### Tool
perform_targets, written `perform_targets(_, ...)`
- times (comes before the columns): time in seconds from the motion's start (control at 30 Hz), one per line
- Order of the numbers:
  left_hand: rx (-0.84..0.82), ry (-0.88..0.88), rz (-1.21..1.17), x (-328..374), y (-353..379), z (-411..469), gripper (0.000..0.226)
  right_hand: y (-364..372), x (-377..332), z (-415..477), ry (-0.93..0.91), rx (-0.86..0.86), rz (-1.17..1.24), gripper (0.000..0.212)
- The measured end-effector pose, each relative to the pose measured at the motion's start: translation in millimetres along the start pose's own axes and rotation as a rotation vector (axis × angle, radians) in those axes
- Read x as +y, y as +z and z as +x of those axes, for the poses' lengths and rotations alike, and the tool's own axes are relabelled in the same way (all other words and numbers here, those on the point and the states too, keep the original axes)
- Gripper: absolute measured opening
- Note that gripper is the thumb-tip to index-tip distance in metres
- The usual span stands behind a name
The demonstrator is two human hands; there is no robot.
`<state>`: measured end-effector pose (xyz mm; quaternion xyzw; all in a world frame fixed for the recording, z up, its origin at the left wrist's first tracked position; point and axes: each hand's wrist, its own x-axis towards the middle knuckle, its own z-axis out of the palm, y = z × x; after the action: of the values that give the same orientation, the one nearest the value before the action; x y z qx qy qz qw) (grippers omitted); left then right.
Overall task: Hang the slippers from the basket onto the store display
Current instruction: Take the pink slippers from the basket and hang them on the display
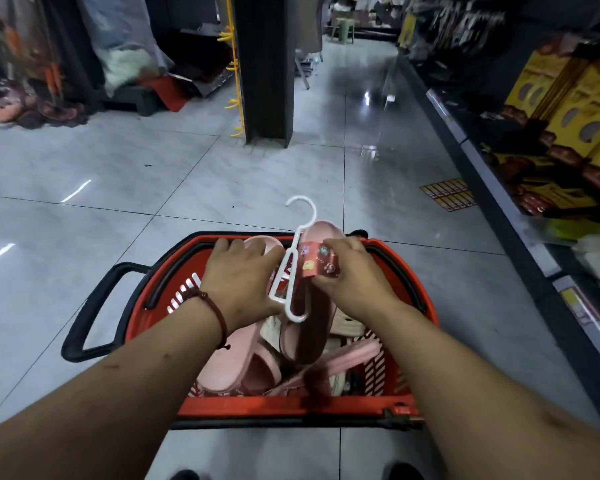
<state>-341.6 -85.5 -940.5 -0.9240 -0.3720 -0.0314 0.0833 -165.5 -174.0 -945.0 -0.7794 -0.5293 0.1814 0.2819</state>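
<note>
Head view, looking down: red basket (409, 278) sits on the grey tile floor (118, 174) right in front of the person, its black handle (84, 317) sticking out to the left. Both hands are over the basket's far half. Left hand (243, 275), w/ a dark red bead bracelet (219, 317) on the wrist, lies on top of a plain pink slipper (264, 245), fingers bent over its far edge, thumb next to the white hanger (300, 237). Right hand (354, 271) pinches the sticker-strap slipper (317, 263) by its cartoon-printed band, fingers curled round it, thumb below. The hanger is btwn the two hands, hook up and pointing away past the far rim, lower loop lying across the sticker-strap slipper; can't tell if it's clipped on. More pink slippers (229, 368) are piled loose in the basket under the forearms. Further off, a black pillar (267, 71) carries a strip of yellow hooks (234, 67) down its left edge, well apart from the basket. Store shelf (465, 140) runs along the right w/ yellow boxes (575, 109). Left bkgd is blurred.
</note>
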Motion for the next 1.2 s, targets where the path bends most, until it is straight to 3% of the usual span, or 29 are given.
perform_targets(0.23,0.151,-0.049,0.039,6,-20,-13,0.076,-12,-18,-26,-0.09,-0.073,-0.056,0.084)
perform_targets(0.33,0.205,-0.102,0.045,8,-33,-19,0.072,-20,-26,-40,-0.118,-0.064,-0.05,0.078)
perform_targets(0.57,0.324,-0.044,0.089,8,-63,-39,0.078,-41,-46,-62,0.215,0.038,0.562,0.024)
perform_targets(0.83,0.492,0.074,0.078,42,-92,-73,0.081,-68,-50,-109,0.333,-0.043,0.799,0.027)
perform_targets(0.93,0.484,0.056,0.077,53,-99,-87,0.081,-79,-54,-128,0.293,-0.072,0.792,0.024)
perform_targets(1.03,0.411,-0.081,0.016,59,-114,-99,0.082,-90,-65,-142,0.226,-0.058,0.78,0.019)
perform_targets(1.13,0.245,-0.197,-0.149,62,-127,-108,0.096,-103,-76,-153,0.164,-0.001,0.744,0.018)
perform_targets(1.2,0.198,-0.285,-0.335,64,-140,-112,0.085,-111,-80,-160,0.127,0.025,0.706,0.018)
